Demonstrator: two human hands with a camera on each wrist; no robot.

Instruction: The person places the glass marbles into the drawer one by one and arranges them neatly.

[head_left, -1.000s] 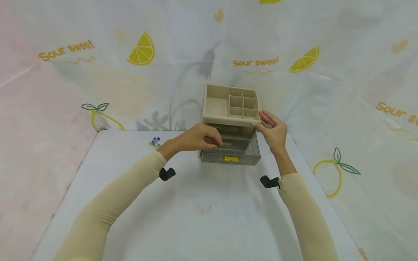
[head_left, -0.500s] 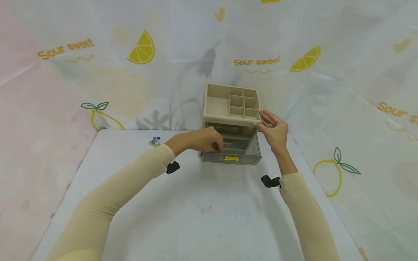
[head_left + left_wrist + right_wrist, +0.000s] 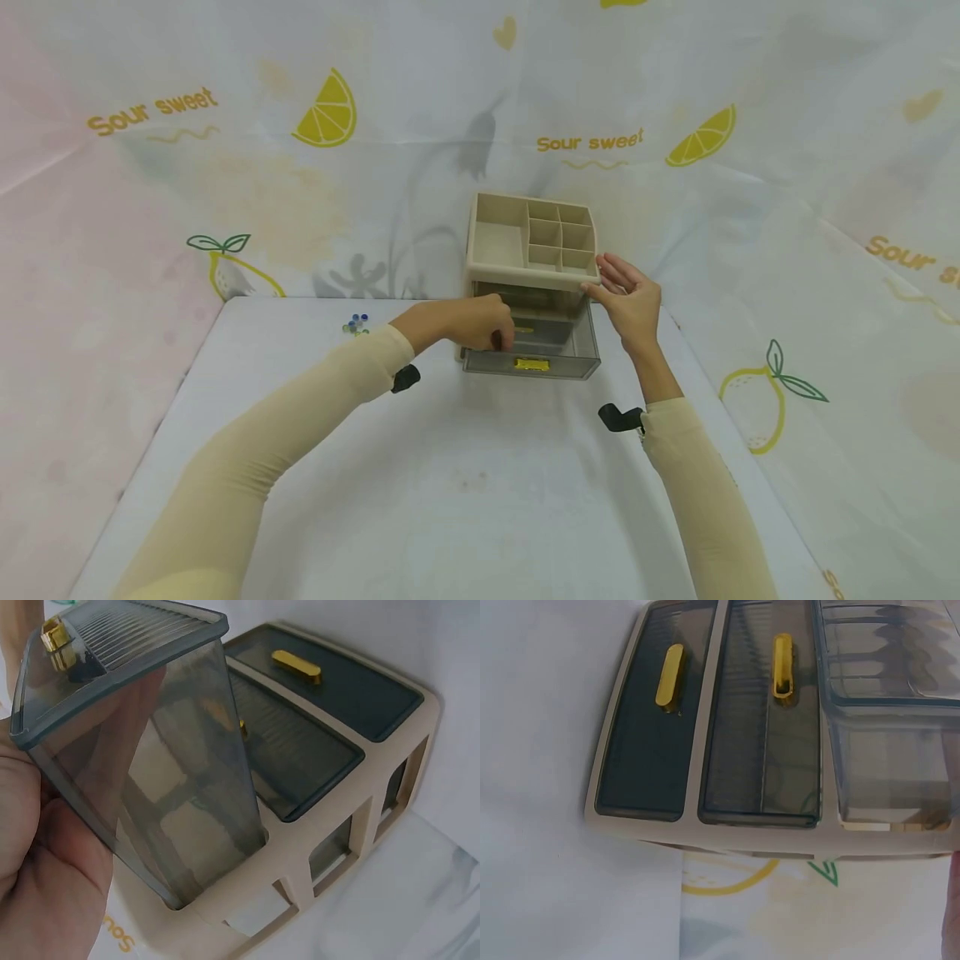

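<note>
One drawer of the beige organizer stands pulled out at the bottom — the two above are in. Left hand grips its side wall; right hand, fingers straight, steadies the organizer's corner on the surface.

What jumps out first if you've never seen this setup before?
A beige drawer organizer stands at the table's far edge, its smoky bottom drawer pulled out. The left hand grips that drawer's side, while the right hand steadies the organizer's corner. Small coloured beads lie to the left.
</note>
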